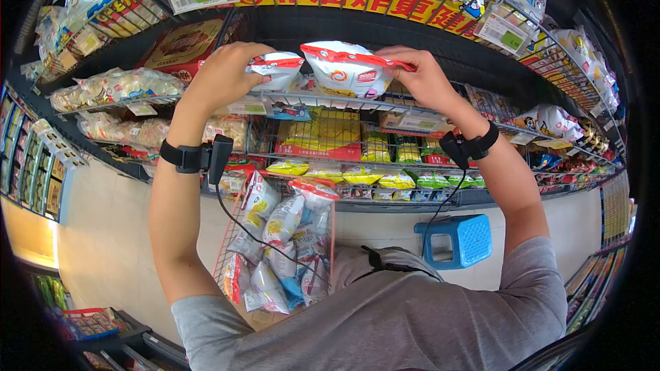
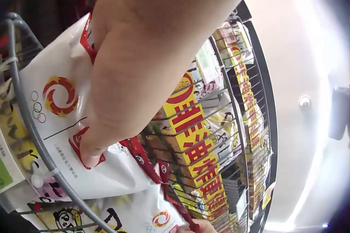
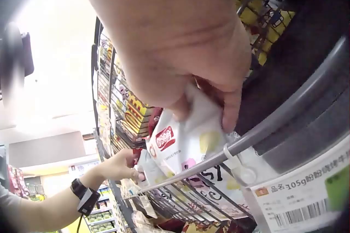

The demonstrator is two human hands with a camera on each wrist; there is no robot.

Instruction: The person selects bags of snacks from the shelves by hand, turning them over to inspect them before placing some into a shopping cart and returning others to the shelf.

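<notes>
Two white snack bags sit at the wire shelf (image 1: 330, 103), their lower halves hidden behind its rim. We reach up, left hand (image 1: 223, 75) gripping the smaller bag (image 1: 278, 69), right hand (image 1: 419, 79) pinching the larger bag (image 1: 347, 69).

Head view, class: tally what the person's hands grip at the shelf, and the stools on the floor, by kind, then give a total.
White snack bags with red trim, gripped: 2 (left hand grips the smaller bag; right hand grips the larger bag)
Blue plastic stool: 1
Total: 3
</notes>
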